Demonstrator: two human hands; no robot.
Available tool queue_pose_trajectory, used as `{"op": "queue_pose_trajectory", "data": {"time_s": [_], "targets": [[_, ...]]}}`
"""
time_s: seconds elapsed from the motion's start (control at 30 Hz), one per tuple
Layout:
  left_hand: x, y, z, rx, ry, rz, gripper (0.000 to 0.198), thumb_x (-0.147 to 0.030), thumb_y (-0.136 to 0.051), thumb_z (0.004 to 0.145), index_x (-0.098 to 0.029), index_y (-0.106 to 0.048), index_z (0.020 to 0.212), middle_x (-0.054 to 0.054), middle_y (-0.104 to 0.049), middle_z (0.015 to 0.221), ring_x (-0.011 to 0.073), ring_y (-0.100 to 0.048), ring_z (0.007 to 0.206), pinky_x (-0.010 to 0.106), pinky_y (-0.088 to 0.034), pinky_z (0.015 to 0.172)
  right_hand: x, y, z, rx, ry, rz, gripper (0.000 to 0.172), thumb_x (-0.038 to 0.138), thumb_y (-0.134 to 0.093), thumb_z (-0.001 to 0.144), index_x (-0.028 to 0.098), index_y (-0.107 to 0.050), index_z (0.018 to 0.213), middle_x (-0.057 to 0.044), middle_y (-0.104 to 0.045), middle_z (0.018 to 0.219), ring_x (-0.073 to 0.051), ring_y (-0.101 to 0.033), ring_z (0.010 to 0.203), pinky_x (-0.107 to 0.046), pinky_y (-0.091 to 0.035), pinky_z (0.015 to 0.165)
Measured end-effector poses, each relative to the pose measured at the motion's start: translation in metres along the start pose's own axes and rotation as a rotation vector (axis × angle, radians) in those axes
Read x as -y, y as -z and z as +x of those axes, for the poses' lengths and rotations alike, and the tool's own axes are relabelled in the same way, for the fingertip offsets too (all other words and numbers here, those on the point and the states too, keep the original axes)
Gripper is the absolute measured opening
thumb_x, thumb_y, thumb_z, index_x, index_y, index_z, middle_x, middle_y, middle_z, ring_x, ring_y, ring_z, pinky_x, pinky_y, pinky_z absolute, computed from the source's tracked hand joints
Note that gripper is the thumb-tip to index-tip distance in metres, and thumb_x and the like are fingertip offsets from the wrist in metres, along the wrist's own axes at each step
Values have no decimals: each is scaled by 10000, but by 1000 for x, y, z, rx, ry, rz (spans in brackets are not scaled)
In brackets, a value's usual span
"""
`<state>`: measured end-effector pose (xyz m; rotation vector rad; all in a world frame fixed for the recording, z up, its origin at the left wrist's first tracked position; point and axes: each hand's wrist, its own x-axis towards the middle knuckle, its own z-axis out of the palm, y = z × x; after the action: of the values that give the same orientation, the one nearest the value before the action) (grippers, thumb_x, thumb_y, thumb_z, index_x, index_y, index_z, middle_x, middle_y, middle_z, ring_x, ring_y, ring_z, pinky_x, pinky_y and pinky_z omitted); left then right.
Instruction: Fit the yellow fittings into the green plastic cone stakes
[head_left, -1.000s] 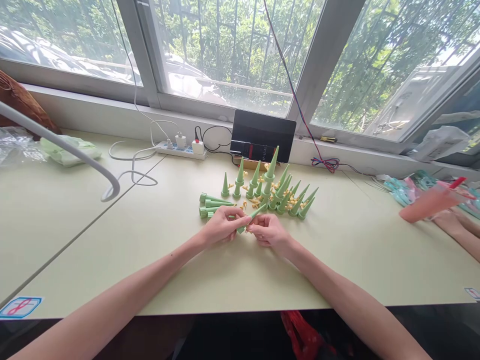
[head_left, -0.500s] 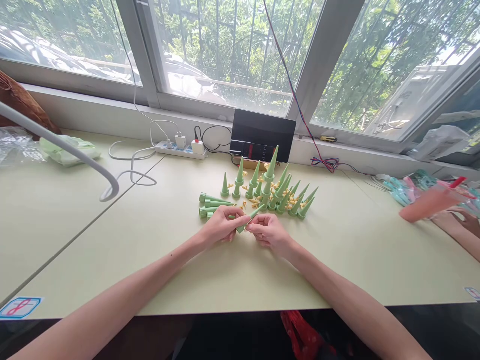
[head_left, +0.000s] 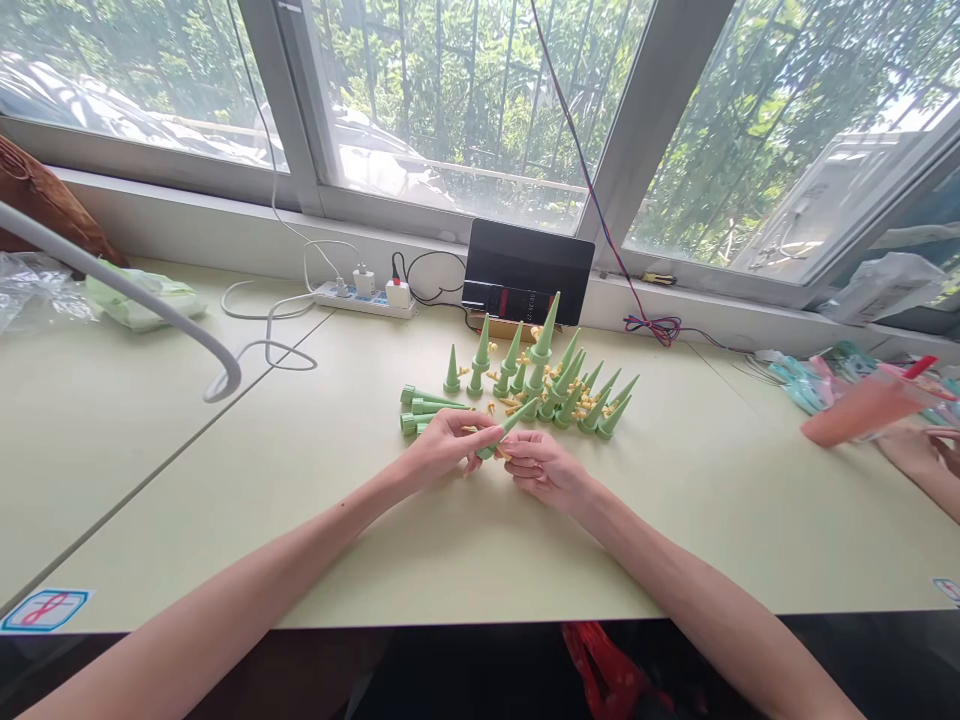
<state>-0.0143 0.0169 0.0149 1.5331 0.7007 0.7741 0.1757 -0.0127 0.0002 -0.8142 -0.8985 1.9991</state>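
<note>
My left hand (head_left: pixel 454 445) is closed round a green plastic spike (head_left: pixel 519 415), its point tilted up and away to the right. Close against the spike's wide end, my right hand (head_left: pixel 546 466) pinches a small yellow plastic piece (head_left: pixel 505 454), mostly covered by the fingers. Beyond both hands a cluster of green spikes (head_left: pixel 566 383) stands points up, some stacked on one another. Small yellow pieces (head_left: pixel 512 403) lie scattered among them. More spikes lie on their sides (head_left: pixel 424 405) just past my left hand, with ribbed caps to the left.
At the back a dark-screened tablet (head_left: pixel 527 270) leans near the window. A power strip (head_left: pixel 365 299) with plugs and cables sits left of it. A grey curved bar (head_left: pixel 135 290) crosses the left side. At right are a pink drink cup (head_left: pixel 862 405) and another person's hand (head_left: pixel 919 455).
My fingers have shifted slightly on the spike, and the yellow piece in my right hand shows more now. The view has moved a little; the standing spikes stay put.
</note>
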Motion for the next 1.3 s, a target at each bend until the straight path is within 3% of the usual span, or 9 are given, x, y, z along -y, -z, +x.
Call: {"op": "queue_pose_trajectory", "data": {"time_s": [0.17,0.4,0.67,0.87,1.07,1.3], "targets": [[1,-2,-2,-64,95,47,382,-524,-668,793,-144,-676,759,-12,-541,624,48,-417,381,187,-340,338,2,-4,-1,-49,-19,-59,216,232,-806,651,127,-621,688,103,-321,457,-14,-176,402,-164,-103,352],[7,-2,-2,-73,205,138,418,-578,-660,772,-164,-668,720,-31,-446,557,43,-340,326,195,-210,284,-3,-10,-3,-205,71,-374,303,332,-814,629,150,-572,629,91,-355,446,-25,-236,394,-180,-140,362],[5,-2,-2,-89,182,148,387,-539,-659,785,-155,-679,741,-14,-518,588,49,-393,358,188,-267,326,-4,-9,-3,-210,110,-361,301,328,-804,641,154,-559,616,90,-352,447,-27,-224,394,-188,-131,362],[1,0,0,-20,91,35,364,-500,-675,791,-137,-698,803,21,-613,731,72,-496,474,200,-413,431,-1,-4,-1,-95,28,-120,230,248,-804,653,144,-601,689,95,-323,493,-25,-187,421,-178,-105,359],[4,1,1,-17,62,-2,355,-479,-674,800,-130,-706,858,35,-644,773,71,-505,481,206,-434,448,-1,3,0,-14,11,-9,199,222,-791,706,125,-617,704,96,-277,524,-26,-155,445,-155,-111,350],[-4,-1,-2,-38,96,55,367,-499,-665,793,-134,-695,770,11,-594,685,61,-463,427,198,-386,396,1,-6,-2,-82,-4,-68,240,233,-817,638,131,-602,665,101,-306,474,-15,-173,417,-165,-100,357]]}}
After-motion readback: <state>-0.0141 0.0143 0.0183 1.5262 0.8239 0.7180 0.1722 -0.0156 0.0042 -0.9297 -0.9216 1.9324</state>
